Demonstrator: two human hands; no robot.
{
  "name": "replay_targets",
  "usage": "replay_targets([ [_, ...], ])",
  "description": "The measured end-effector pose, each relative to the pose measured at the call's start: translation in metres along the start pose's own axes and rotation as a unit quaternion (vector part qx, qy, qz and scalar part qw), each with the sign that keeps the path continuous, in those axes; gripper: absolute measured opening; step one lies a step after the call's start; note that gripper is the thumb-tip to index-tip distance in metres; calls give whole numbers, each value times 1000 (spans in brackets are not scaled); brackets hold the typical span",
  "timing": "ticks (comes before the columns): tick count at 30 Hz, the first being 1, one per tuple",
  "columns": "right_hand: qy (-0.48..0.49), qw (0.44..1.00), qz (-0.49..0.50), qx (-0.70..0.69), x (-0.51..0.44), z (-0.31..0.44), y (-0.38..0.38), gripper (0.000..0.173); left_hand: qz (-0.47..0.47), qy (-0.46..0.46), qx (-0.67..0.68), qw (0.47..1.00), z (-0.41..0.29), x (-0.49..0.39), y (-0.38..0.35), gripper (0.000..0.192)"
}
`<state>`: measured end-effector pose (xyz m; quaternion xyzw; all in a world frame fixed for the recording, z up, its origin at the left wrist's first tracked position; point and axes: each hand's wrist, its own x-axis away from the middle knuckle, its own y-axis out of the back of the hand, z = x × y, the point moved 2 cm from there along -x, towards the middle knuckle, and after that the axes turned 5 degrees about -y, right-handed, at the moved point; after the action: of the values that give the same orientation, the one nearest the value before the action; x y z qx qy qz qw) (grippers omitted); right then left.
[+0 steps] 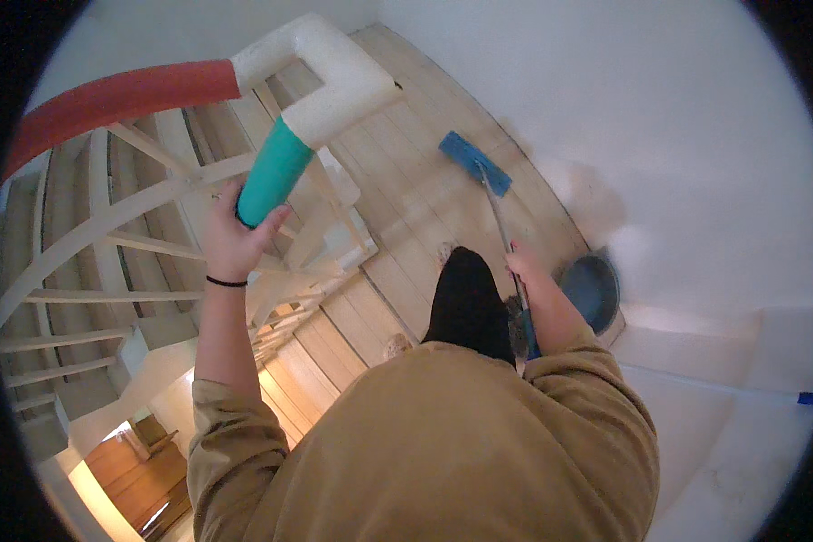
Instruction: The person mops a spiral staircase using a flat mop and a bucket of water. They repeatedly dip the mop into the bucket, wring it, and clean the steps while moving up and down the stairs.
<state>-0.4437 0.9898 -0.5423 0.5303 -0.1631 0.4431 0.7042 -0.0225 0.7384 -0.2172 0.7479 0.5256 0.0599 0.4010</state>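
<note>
My left hand (244,237) grips the lower end of the green section of a stair handrail (278,169), thumb on one side and fingers on the other. The rail joins a white angled part and then a red section (135,95). In my right hand (525,264) is the thin handle of a flat mop (496,210). Its blue mop head (474,162) lies on the wooden floor ahead of my feet, not far from the wall. A grey bucket (589,291) stands by the wall, just right of my right forearm.
A white balustrade (162,196) runs along the left, with more stairs beyond it. Wooden steps (332,318) drop away at lower left, towards a lit lower room. The white wall (650,135) curves along the right, with a ledge (684,345) below.
</note>
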Motion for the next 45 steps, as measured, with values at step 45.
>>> replay_targets([
  [45,-70,995,-48,-53,224,-85,-5,27,-38,-25,-101,994,1,8,1,56],
])
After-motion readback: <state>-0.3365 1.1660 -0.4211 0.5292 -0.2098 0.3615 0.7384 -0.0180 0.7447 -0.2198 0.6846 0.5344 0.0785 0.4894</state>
